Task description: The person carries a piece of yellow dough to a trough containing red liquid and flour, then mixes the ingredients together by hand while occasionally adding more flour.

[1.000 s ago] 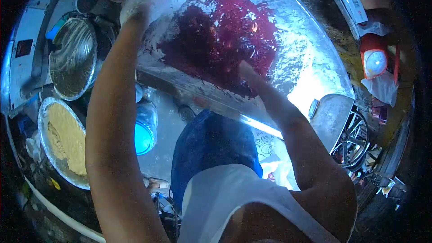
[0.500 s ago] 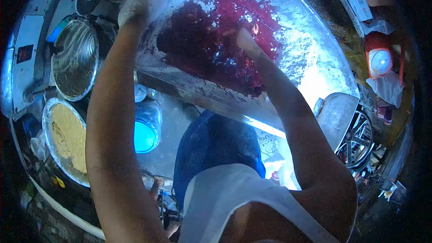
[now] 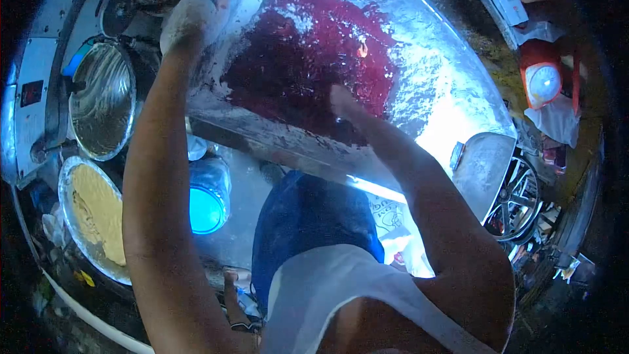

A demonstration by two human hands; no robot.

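My left hand [image 3: 190,21], coated in white powder, is closed at the far left edge of the worktop [image 3: 432,46]. What its fingers hold, if anything, is hidden. Over the near part of a glossy dark red patch [image 3: 295,72] on the worktop is my right hand [image 3: 346,103], its fingers smeared by motion. White powder specks the red patch and lies thickly on the surface around it. A small pale orange spot [image 3: 362,48] shows on the red, beyond my right hand.
At left, a large metal bowl [image 3: 103,101] stands tilted above a round pan of yellow dough-like mass [image 3: 95,213]. Below the worktop is a blue-lidded container [image 3: 208,210]. At right are a metal scoop-shaped part [image 3: 488,164], a spoked wheel [image 3: 517,200] and a red dial scale [image 3: 542,78].
My right hand has drawn nearer to me and slightly left across the red patch. My left hand stays at the worktop's left edge; the whole view has shifted slightly.
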